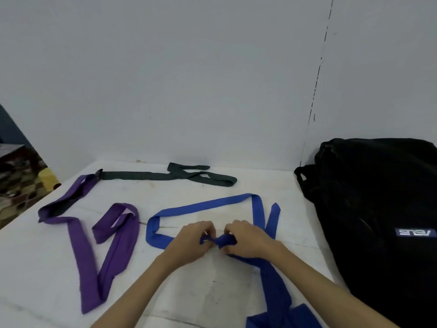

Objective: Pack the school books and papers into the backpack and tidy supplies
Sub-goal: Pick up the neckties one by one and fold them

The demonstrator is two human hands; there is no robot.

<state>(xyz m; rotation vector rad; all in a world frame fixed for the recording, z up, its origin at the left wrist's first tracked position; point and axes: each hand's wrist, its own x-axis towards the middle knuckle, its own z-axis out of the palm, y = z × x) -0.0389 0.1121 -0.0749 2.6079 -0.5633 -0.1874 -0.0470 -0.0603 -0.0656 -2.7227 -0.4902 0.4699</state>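
Observation:
A blue necktie [201, 205] lies looped on the white table [189, 292], its wide end trailing off the near edge. My left hand [192, 241] and my right hand [248, 240] both pinch a bunched fold of the blue tie at the table's middle, fingers curled round the cloth. A black backpack [378, 209] with a small white logo patch lies on the right side of the table, close to my right arm.
A purple tie [87, 245] lies in a zigzag on the left. A dark green tie [165, 175] stretches along the back edge by the pale wall. The table's left edge drops to a patterned floor [21, 185].

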